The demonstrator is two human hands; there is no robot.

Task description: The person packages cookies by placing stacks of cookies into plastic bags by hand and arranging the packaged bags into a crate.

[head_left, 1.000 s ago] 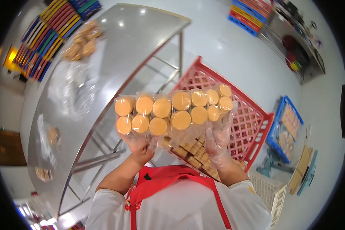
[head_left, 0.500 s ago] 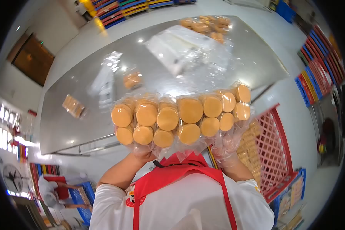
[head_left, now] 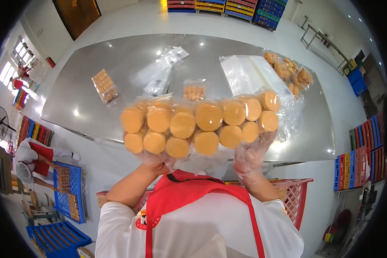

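"Pale floor (head_left: 129,20) stretches beyond the steel table (head_left: 198,51), and the handling is at that table's near edge. What are the fingers doing?"

"Holding clear packs of round orange discs (head_left: 207,117) from low down. Most fingertips are hidden behind the film, so I cannot tell how far they curl."

"What makes that hold a good one?"

"Low support and an even squeeze, I'd say: firm enough to press the packs together, gentle enough not to crack the discs. I see no hand under the middle, so sagging there looks the likeliest trouble. The right end seems to ride higher, so levelling would help."

"And the pose?"

"Left hand (head_left: 155,166) and right hand (head_left: 250,159) sit well apart, the right one wrapped in clear plastic. Elbows spread, forearms slant inward toward the table."

"Farther out?"

"Just past the row, a small pack (head_left: 194,91) lies on the table, with flat clear bags (head_left: 251,75) and bagged pieces (head_left: 290,71) toward its right end. Below its near edge is a red crate (head_left: 296,198); off its left end, a co-worker (head_left: 38,159) bends over a blue crate (head_left: 78,187)."
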